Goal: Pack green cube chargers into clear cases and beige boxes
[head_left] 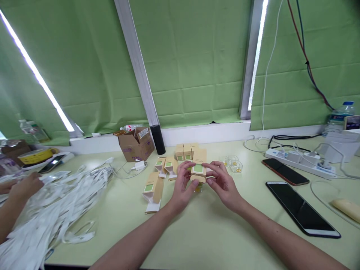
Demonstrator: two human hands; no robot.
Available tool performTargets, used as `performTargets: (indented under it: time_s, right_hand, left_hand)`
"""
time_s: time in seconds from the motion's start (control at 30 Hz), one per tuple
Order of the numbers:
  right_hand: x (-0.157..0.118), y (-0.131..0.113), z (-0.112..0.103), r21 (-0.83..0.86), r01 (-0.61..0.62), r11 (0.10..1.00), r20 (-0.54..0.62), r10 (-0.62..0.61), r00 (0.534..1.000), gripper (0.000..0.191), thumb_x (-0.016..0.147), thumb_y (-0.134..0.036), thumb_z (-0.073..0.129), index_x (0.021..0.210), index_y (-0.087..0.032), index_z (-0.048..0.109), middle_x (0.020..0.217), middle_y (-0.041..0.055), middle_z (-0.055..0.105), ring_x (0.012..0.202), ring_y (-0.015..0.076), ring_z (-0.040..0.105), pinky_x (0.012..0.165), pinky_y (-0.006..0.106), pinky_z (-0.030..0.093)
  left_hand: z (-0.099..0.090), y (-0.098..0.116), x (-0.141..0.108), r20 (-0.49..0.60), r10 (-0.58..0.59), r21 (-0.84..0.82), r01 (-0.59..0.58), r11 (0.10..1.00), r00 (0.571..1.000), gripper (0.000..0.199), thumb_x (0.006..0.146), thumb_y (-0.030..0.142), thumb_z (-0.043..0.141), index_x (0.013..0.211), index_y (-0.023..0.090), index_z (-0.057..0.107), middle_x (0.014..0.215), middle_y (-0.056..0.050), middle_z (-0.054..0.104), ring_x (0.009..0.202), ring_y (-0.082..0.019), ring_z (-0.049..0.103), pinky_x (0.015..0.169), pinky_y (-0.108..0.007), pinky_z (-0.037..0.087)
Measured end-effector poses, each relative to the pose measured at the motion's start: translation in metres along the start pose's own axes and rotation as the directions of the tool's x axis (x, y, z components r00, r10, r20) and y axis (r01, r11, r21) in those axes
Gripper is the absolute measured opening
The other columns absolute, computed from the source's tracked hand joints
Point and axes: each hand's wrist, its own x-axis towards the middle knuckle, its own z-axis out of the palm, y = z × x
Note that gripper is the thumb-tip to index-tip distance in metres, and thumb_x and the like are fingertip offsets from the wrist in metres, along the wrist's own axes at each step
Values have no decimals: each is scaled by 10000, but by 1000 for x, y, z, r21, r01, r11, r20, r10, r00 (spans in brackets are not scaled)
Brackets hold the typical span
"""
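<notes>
A small brown cardboard box (200,154) with a green label stands between my two hands over the middle of the table. My left hand (181,185) grips its left side with fingers and thumb. From the right, my right hand (225,186) holds the same box with its fingertips. Just below it shows a clear little container (198,188) with something yellow, partly hidden. To the left lies an open box (154,189) with its flap out, and two more open boxes (171,165) stand behind. Several closed boxes (184,152) are at the back. Clear cups (236,167) with yellow bits sit to the right.
White straps (64,202) cover the table's left, where another person's hands (26,185) are. A carton (137,144) and a black cylinder (158,139) stand at the back. Phones (302,210) and a power strip (300,159) with cables lie on the right.
</notes>
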Motion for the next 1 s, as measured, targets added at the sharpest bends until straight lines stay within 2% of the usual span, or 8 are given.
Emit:
performTargets:
  time_s: [0.23, 0.4, 0.7, 0.87, 1.0]
  right_hand:
    - [0, -7, 3, 33, 6, 999, 19, -6, 1000, 383, 1012, -395, 640, 1394, -373, 626, 1288, 67, 387, 1067, 200, 695, 967, 411, 626]
    - [-1, -7, 4, 13, 7, 1000, 26, -8, 1000, 407, 994, -409, 666, 1396, -363, 626, 1306, 73, 388, 1080, 212, 691, 982, 433, 635]
    - [-1, -6, 6, -28, -2, 1000, -3, 2, 1000, 447, 955, -421, 720, 1389, -374, 626, 1292, 63, 405, 1023, 194, 704, 983, 458, 654]
    - [0, -3, 7, -25, -16, 1000, -45, 14, 999, 389, 970, -427, 703, 1354, -388, 652, 1297, 60, 410, 987, 170, 704, 947, 418, 659]
    - [0, -1, 6, -10, -22, 1000, -52, 22, 998, 372, 981, -416, 693, 1350, -394, 653, 1295, 59, 413, 978, 163, 701, 923, 400, 655]
  left_hand:
    - [1, 1, 1, -30, 15, 4, -15, 1000, 999, 432, 932, 500, 700, 1292, 290, 587, 1387, -104, 452, 1122, -236, 576, 944, -373, 549]
    - [1, 0, 1, -44, 15, 8, -15, 1000, 999, 409, 936, 484, 694, 1270, 272, 588, 1393, -98, 441, 1107, -220, 580, 941, -351, 536]
    - [2, -4, 0, -79, 7, 27, -5, 1000, 997, 393, 950, 498, 684, 1248, 256, 601, 1395, -109, 437, 1085, -206, 587, 891, -325, 546]
    - [2, -7, 0, -92, 22, 88, -14, 996, 996, 401, 940, 510, 703, 1240, 258, 614, 1396, -116, 434, 1004, -179, 597, 839, -315, 544]
    - [1, -7, -1, -51, 20, 70, -17, 997, 998, 445, 929, 512, 718, 1279, 262, 602, 1435, -120, 403, 1012, -182, 620, 882, -346, 554]
